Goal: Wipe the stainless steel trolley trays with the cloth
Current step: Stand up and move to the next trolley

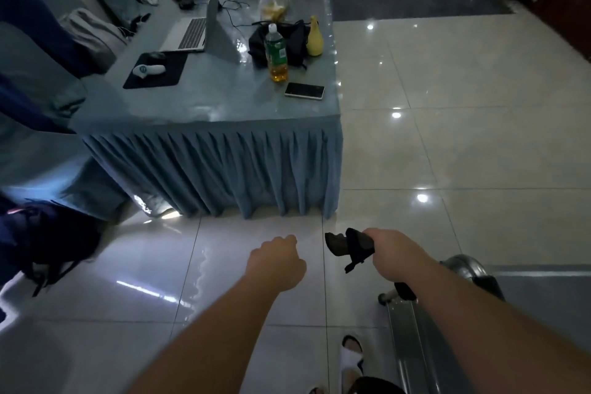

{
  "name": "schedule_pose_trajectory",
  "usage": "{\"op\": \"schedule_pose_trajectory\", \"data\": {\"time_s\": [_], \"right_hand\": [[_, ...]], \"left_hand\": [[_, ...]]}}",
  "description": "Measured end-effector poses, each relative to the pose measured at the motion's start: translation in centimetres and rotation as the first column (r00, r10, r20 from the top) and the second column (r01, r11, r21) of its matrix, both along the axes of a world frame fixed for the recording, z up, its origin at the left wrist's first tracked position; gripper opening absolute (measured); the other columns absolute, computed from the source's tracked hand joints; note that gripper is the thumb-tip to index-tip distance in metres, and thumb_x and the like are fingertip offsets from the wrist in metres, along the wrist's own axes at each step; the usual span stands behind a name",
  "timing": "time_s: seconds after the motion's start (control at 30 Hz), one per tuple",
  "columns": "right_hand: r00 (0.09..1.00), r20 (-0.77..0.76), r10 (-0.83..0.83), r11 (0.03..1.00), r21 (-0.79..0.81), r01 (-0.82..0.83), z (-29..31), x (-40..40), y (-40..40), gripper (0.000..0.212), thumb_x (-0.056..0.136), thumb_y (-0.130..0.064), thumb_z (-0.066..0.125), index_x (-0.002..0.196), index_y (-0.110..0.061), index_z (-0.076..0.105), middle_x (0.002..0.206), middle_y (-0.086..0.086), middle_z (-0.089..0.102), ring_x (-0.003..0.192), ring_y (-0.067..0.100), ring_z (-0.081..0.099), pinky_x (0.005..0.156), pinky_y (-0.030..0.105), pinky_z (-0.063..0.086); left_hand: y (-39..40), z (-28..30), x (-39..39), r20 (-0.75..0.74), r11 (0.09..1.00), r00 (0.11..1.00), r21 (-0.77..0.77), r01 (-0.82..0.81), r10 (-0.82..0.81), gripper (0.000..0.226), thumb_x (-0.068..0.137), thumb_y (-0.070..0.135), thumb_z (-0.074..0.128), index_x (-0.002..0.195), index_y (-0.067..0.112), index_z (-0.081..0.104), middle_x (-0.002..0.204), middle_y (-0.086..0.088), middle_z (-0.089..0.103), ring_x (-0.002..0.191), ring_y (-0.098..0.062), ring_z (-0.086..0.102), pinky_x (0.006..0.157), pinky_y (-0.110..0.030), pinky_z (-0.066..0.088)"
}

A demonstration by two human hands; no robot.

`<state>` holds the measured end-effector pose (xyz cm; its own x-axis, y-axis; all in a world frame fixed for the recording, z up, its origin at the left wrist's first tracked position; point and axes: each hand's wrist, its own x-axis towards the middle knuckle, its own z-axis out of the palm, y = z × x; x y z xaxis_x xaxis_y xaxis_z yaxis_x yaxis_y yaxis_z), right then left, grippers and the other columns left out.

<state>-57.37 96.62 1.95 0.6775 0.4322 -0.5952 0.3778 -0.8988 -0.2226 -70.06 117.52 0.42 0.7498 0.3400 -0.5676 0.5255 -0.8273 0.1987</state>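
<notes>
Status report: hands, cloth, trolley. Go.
Right hand grips dark cloth. Left hand curled, holding nothing. Steel trolley low right, not yet touched by cloth. Nothing between cloth and trolley.

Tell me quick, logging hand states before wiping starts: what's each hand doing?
Left hand: fingers curled, holding nothing.
Right hand: gripping the dark cloth.
</notes>
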Motion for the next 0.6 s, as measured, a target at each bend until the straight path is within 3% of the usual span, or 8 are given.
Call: {"op": "schedule_pose_trajectory", "data": {"time_s": [0.13,0.2,0.37,0.5,0.6], "right_hand": [[0.999,0.007,-0.042,0.999,0.014,0.042,-0.1,5.5,1.4,0.043,0.091,0.001,0.052,0.127,-0.020,0.061,0.106,0.002,0.063,0.095,0.022,0.063,0.079,0.031,0.051],[0.998,0.009,-0.067,0.997,0.029,0.066,-0.2,8.7,2.4,0.042,0.092,0.001,0.053,0.128,-0.019,0.060,0.108,0.003,0.063,0.099,0.022,0.063,0.082,0.030,0.051],[0.998,0.018,-0.068,0.992,0.105,0.066,1.3,16.6,5.7,0.042,0.092,0.000,0.054,0.127,-0.021,0.061,0.108,0.001,0.063,0.099,0.022,0.064,0.083,0.032,0.053],[0.994,0.030,-0.109,0.988,0.111,0.105,2.4,22.7,6.4,0.044,0.091,0.000,0.055,0.129,-0.022,0.058,0.116,0.005,0.064,0.100,0.024,0.064,0.084,0.034,0.054],[0.983,0.013,-0.184,0.977,0.109,0.182,2.5,27.5,5.1,0.044,0.091,0.001,0.055,0.130,-0.020,0.058,0.117,0.006,0.065,0.098,0.024,0.063,0.079,0.032,0.050]], "left_hand": [[1.5,0.6,6.0,0.018,1.000,1.000,0.008,0.011,-0.011,0.058,0.099,0.037,0.048,0.155,0.026,0.042,0.153,-0.004,0.052,0.134,-0.030,0.052,0.107,-0.042,0.043],[2.2,1.3,9.4,0.028,0.998,0.998,0.034,0.049,-0.050,0.055,0.099,0.037,0.046,0.152,0.023,0.044,0.149,-0.005,0.054,0.130,-0.030,0.054,0.101,-0.041,0.044],[3.5,4.2,18.4,0.032,0.989,0.992,0.088,0.116,-0.119,0.024,0.099,0.036,0.044,0.118,0.022,0.050,0.124,-0.006,0.059,0.106,-0.029,0.056,0.084,-0.041,0.042],[3.7,5.1,25.9,0.045,0.977,0.980,0.104,0.187,-0.193,0.037,0.101,0.038,0.048,0.133,0.019,0.051,0.130,-0.005,0.058,0.111,-0.029,0.058,0.091,-0.042,0.047],[3.5,5.2,32.3,0.029,0.954,0.957,0.104,0.283,-0.287,0.032,0.100,0.032,0.050,0.130,0.020,0.052,0.128,-0.005,0.060,0.103,-0.026,0.057,0.084,-0.041,0.046]]}}
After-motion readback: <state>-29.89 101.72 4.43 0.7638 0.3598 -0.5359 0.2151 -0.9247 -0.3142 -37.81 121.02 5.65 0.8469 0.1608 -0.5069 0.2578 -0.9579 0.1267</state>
